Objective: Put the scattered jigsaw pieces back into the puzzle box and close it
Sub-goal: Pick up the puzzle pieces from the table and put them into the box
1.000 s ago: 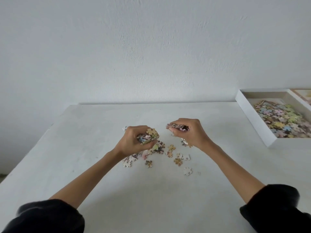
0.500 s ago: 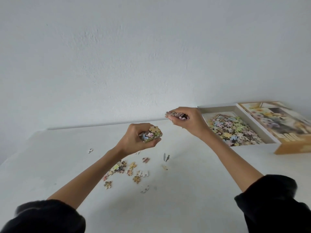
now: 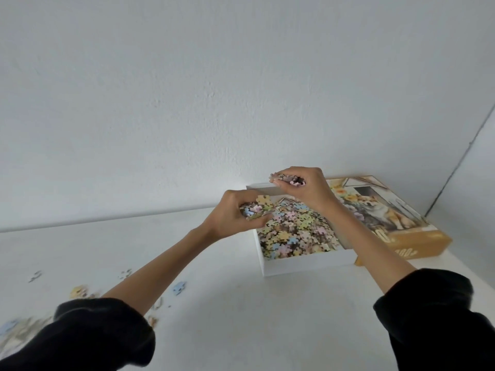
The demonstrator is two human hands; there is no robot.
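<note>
The white puzzle box stands open on the table at centre right, holding a heap of pastel jigsaw pieces. My left hand hovers over the box's left edge, closed around a handful of pieces. My right hand is above the box's far side, also closed on a handful of pieces. The box lid, printed with a dog and flowers, lies just right of the box. Several loose pieces lie scattered on the table at lower left, partly hidden by my left sleeve.
The white table meets a white wall behind. A room corner shows at the far right. My black sleeves fill both lower corners of the view.
Both hands lifted off the scattered pile and carried their handfuls rightward to above the open box. The view swung right, so the box and lid now sit near centre.
</note>
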